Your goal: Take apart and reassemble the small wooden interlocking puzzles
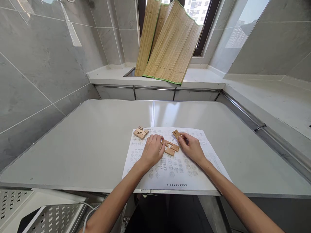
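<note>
My right hand [190, 146] pinches a flat wooden puzzle piece [176, 133] marked with a dark numeral, above the upper part of a printed sheet [155, 179]. Just left of it, my left hand [153, 149] has its fingers curled at the left end of notched wooden pieces [173, 145], which lie side by side on the paper. Whether those fingers grip a piece or only rest against it is partly hidden. A small cluster of interlocked wooden pieces [140, 133] sits at the sheet's upper left corner.
The sheet lies on a white folding table [97, 145] with a seam down its middle. A bamboo mat [172, 48] leans over the window ledge behind. Tiled walls flank the table, and a perforated metal rack [55, 216] with a cable stands at lower left.
</note>
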Motion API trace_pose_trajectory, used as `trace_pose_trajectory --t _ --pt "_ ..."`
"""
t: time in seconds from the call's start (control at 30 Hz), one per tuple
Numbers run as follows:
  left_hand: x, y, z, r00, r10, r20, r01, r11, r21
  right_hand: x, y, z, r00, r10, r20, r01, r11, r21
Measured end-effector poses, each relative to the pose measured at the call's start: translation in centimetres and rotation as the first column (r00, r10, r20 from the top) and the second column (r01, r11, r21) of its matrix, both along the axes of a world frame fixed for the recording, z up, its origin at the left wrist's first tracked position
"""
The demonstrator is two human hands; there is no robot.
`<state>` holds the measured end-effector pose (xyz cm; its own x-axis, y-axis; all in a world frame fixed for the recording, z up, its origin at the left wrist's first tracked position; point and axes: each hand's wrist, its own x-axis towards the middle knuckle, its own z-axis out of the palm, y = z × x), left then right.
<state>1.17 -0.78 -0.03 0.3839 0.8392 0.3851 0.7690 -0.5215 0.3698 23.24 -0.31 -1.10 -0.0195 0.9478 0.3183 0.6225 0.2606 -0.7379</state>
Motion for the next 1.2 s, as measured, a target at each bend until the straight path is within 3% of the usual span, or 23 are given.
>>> trace_pose_trajectory --t 0.43,1.2 --pt "0.0 0.0 0.2 0.999 -0.018 0.039 0.019 1.0 -0.016 0.0 0.2 -0.7 0.989 0.068 0.132 -0.079 0.994 0.078" --pt "0.0 -0.1 0.3 0.995 -0.052 0.085 0.054 0.998 -0.026 0.1 0.4 -1.0 0.984 0.096 0.149 -0.107 0.992 0.068"
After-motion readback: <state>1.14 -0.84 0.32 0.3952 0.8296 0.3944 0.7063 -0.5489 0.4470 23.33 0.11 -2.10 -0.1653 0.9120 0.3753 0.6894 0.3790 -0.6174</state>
